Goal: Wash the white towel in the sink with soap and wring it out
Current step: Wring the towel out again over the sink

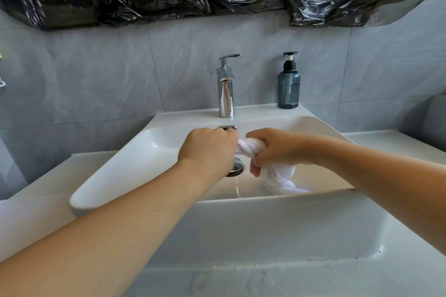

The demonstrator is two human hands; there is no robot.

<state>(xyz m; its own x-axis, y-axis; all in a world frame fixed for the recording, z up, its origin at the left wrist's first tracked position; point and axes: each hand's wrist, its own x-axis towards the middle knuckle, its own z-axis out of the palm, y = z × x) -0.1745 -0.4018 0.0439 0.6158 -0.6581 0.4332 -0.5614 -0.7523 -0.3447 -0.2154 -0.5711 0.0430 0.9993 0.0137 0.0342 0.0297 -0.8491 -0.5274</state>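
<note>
Both hands, left hand and right hand, clenched around twisted white towel over sink

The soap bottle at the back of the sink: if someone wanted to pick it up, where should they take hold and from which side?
Probably around the round blue body of the soap bottle, coming from the front. It stands upright on the back ledge of the sink against the tiled wall, so the rear is blocked, and the faucet stands apart to its left. The narrow pump on top suits pressing, not lifting.
</note>
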